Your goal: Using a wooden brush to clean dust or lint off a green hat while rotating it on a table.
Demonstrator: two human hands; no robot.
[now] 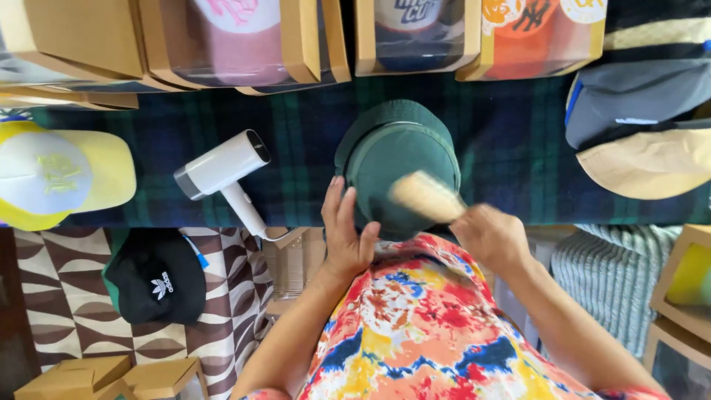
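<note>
While blurred, wooden brush [426,196] sits over green cap [400,174], handle clenched in right hand [490,238] at 4 o'clock; long axis 10–4. Left hand [346,233], fingers spread, presses cap edge at 7 o'clock. Cap mid-table, near edge.

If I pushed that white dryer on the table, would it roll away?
Probably not. The dryer lies on its side with its handle sticking out, which should stop rolling. The plaid cloth under it looks grippy, so it would likely slide slowly or pivot.
</note>
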